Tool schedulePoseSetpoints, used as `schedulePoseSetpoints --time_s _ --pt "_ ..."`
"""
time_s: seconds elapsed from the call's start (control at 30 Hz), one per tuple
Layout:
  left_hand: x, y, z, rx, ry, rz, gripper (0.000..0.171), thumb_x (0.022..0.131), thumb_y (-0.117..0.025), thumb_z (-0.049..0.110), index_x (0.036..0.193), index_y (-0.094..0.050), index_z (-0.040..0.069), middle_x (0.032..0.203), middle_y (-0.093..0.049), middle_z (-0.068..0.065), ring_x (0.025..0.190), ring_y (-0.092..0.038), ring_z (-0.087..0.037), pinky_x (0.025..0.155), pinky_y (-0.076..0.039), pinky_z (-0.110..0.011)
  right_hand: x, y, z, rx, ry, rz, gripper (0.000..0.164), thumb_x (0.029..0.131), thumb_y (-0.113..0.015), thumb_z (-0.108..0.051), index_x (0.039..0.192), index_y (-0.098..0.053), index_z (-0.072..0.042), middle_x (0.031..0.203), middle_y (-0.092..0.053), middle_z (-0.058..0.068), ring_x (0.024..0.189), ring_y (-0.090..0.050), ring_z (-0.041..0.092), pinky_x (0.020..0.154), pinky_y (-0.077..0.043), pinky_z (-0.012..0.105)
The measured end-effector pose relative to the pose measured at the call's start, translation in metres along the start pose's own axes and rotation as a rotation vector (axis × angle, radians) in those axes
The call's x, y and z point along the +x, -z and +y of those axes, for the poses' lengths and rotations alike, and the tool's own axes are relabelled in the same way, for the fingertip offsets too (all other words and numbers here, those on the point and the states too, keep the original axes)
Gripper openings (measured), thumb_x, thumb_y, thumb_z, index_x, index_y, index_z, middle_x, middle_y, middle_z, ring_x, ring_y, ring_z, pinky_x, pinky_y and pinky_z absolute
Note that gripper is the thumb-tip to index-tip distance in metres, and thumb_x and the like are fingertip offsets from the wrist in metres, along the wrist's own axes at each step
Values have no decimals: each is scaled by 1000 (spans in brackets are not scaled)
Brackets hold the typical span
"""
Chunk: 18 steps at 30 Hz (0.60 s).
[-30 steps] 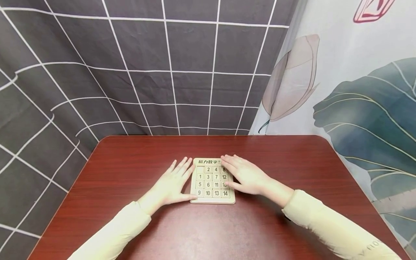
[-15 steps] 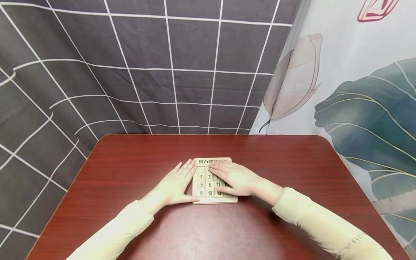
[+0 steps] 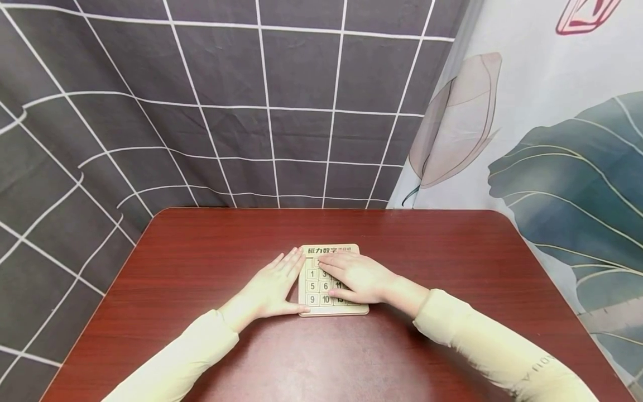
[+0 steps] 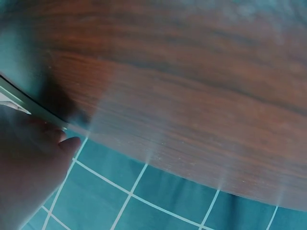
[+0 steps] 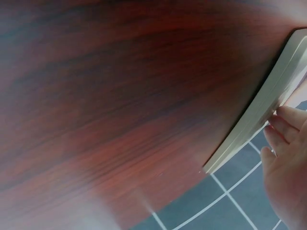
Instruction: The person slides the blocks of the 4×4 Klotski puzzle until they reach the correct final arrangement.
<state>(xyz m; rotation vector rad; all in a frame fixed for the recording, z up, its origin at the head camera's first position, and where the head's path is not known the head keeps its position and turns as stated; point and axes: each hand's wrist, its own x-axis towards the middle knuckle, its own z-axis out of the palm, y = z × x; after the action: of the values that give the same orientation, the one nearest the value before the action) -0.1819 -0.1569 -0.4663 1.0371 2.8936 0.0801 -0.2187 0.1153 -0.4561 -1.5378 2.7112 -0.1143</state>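
A pale number sliding puzzle (image 3: 312, 286) lies flat on the table, its numbered tiles in a frame with printed characters along the top. My left hand (image 3: 266, 287) rests at its left side, fingers straight along the edge and thumb on the lower left corner. Over the right part of the board lies my right hand (image 3: 359, 276), fingers extended, with the fingertips on the top row near the 2 tile. Several right-hand tiles are hidden beneath it. The right wrist view shows the puzzle's side edge (image 5: 259, 108) and the right fingers above it.
The reddish-brown wooden table (image 3: 226, 234) has rounded far corners. Behind it hangs a dark grey curtain (image 3: 296, 134) with white grid lines. A white curtain (image 3: 522, 100) with leaf and petal prints hangs at the right.
My right hand has moved left from the puzzle's right edge across its tiles. The 2 tile has slid left into the gap at the top left. My left hand stays at the edge.
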Motion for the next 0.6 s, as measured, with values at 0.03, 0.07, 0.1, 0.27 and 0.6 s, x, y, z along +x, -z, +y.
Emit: schedulePoseSetpoints --time_s 0.03,0.07,0.1,0.27,0.6 --pt "0 0 0 0 -1 1 113 90 -65 73 164 -30 -6 173 -31 -22 163 -29 -35 133 -31 -49 2 0 -1 4 3 1 68 106 -57 -51 157 -52 -7 164 -51 8 154 -47 25 130 -37 44" --pt "0 1 0 0 -2 2 113 91 -65 72 164 -30 -6 173 -31 -22 163 -29 -35 133 -31 -49 4 0 -2 6 5 1 67 106 -57 -50 157 -52 -7 164 -51 8 154 -47 25 130 -37 44" --pt "-1 1 0 -3 -3 3 113 91 -65 72 164 -30 -7 173 -31 -22 163 -29 -35 133 -31 -49 6 0 -3 12 8 1 67 106 -57 -50 157 -51 -7 164 -51 9 154 -47 25 130 -38 44" --pt "0 1 1 -11 -6 3 112 91 -65 72 163 -31 -7 173 -30 -22 163 -29 -35 133 -31 -49 10 1 -6 38 3 -14 67 106 -57 -49 158 -51 -7 164 -52 9 154 -48 26 129 -39 46" --pt "0 0 -1 -23 1 -13 113 91 -65 72 164 -29 -7 173 -29 -23 163 -28 -35 133 -30 -49 -2 0 3 69 -27 4 69 105 -60 -49 160 -48 -7 166 -48 9 155 -46 27 129 -39 46"
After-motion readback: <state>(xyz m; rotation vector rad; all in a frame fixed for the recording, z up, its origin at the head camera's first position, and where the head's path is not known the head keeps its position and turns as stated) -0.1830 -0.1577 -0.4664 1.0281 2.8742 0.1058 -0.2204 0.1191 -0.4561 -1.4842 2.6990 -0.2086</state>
